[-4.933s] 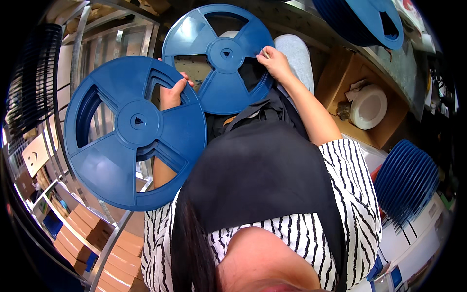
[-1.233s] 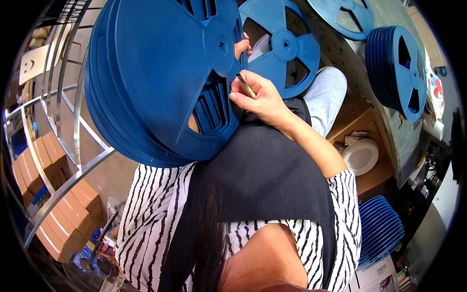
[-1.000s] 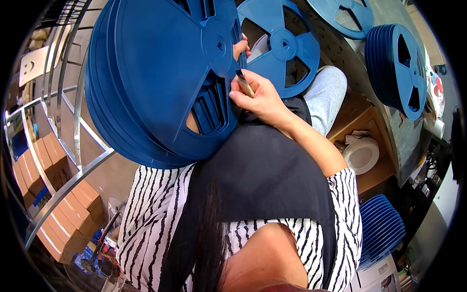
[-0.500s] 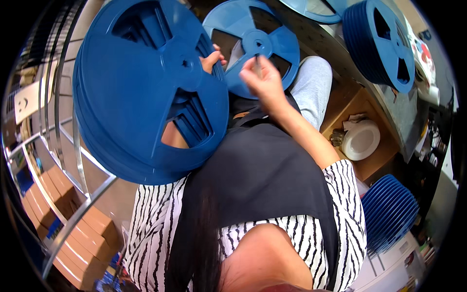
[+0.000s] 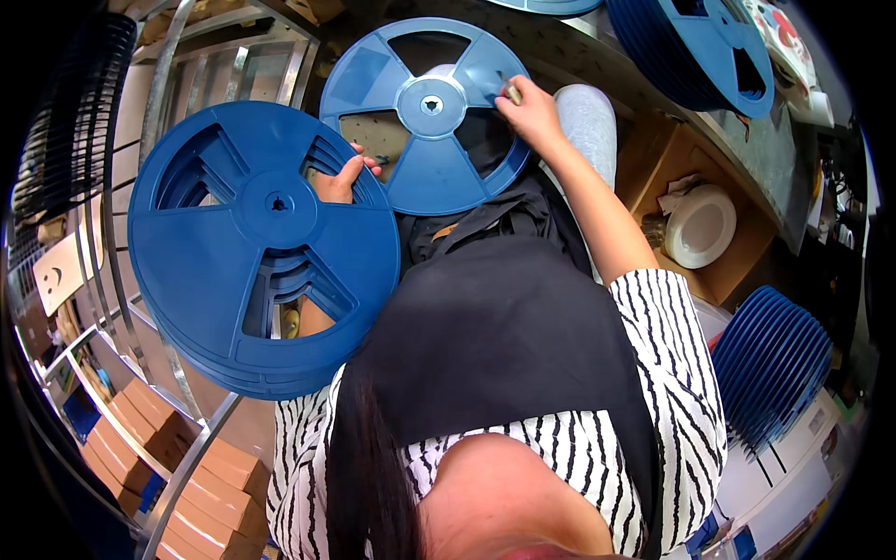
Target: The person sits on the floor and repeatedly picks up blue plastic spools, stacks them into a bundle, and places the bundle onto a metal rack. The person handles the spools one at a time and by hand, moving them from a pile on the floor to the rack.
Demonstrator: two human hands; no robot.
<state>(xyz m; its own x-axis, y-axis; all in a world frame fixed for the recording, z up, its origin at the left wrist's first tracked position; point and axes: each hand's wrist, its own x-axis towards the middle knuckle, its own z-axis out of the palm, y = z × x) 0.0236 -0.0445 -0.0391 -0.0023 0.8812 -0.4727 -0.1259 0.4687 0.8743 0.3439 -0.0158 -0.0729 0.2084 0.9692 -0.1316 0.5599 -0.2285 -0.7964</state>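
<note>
A stack of blue plastic reels [image 5: 191, 238] with wedge-shaped openings tilts at my left. My left forearm shows through its lower opening, and my left hand [image 5: 338, 185] is closed at the right rim, its fingers partly hidden. Against the stack, over my lap, stands a single blue reel [image 5: 434, 177] with a round hub and a darker patch on its upper left. My right hand [image 5: 534, 117] is closed on a small slim tool [image 5: 512, 91], pale with a dark tip, at this reel's upper right rim. Too little of the tool shows to tell its kind.
More blue reels [image 5: 695, 42] stand on the grey bench at the upper right. Below it, a cardboard box [image 5: 667, 163] contains a white roll [image 5: 700, 227]. Another reel stack [image 5: 770, 364] is at my right. Metal rails [image 5: 191, 457] and brown cartons [image 5: 219, 499] lie left.
The stack has moved down and left, away from my head. The single reel has shifted left and more of it shows. My right hand has moved up and right to its rim.
</note>
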